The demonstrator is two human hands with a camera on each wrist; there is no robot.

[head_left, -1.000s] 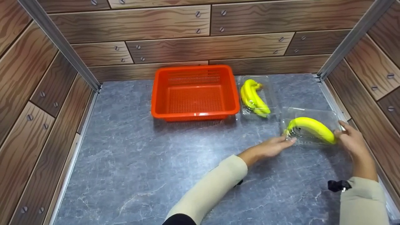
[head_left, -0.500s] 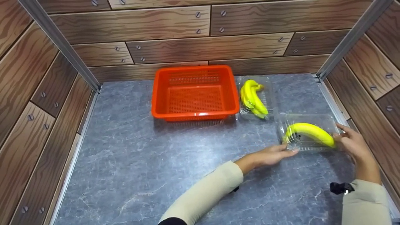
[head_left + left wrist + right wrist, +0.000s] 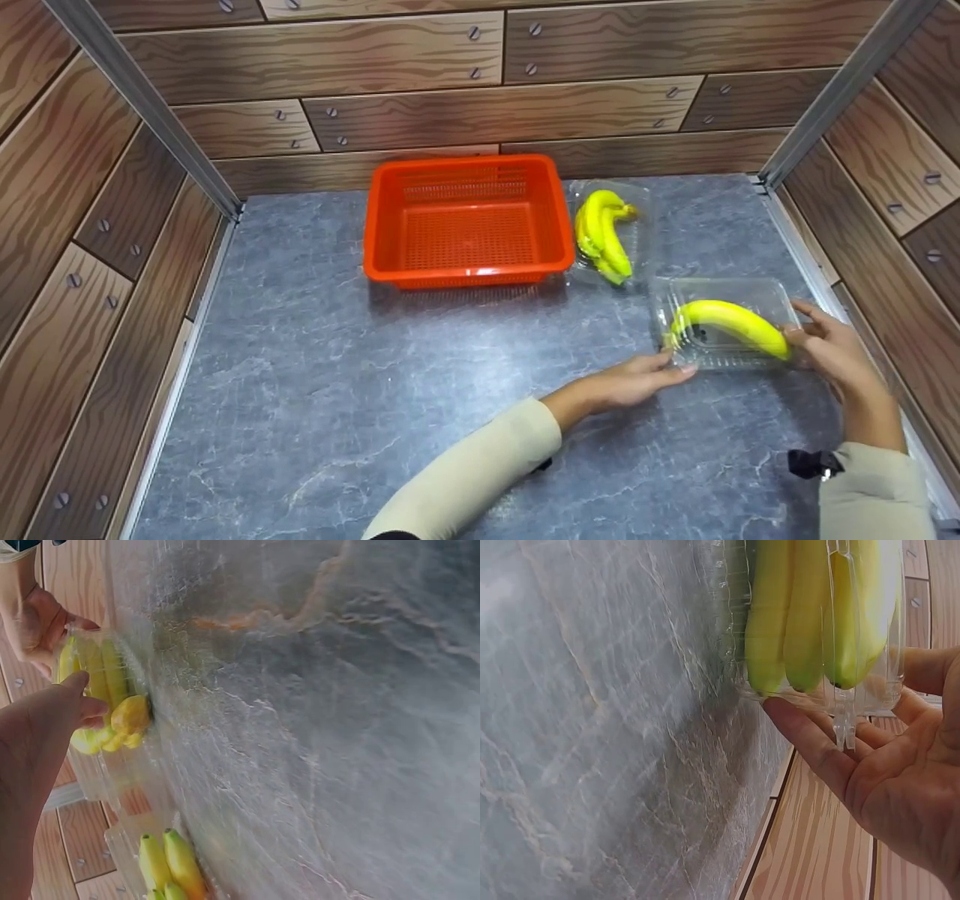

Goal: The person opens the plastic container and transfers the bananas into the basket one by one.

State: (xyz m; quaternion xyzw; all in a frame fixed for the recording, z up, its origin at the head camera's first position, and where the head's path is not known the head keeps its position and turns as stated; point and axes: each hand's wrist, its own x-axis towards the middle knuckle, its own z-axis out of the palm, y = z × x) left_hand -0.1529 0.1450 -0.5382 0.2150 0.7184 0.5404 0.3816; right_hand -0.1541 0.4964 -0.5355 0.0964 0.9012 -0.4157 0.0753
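Note:
A clear plastic clamshell container [image 3: 750,289] with yellow bananas [image 3: 724,319] inside is held between both hands at the right of the head view. At its near left corner, the left hand [image 3: 630,382] grips it with the thumb on the near side. The right hand [image 3: 836,356] grips the opposite end. Several bananas [image 3: 802,622] press close to the container wall in the right wrist view, with the right hand's fingers [image 3: 802,731] at its end. The left wrist view has the left thumb [image 3: 75,682] over the packed bananas [image 3: 112,682].
An orange-red plastic basket [image 3: 469,276] stands against the back wall with nothing in it. Beside it on the right lies another clear container [image 3: 641,244] holding bananas [image 3: 600,225]. Wood-patterned walls [image 3: 405,120] enclose the grey marbled surface [image 3: 315,375] at back and sides.
Both hands have brought the clamshell container toward the person, then slightly left. The other container beside the basket has shifted and turned slightly. The basket stays put.

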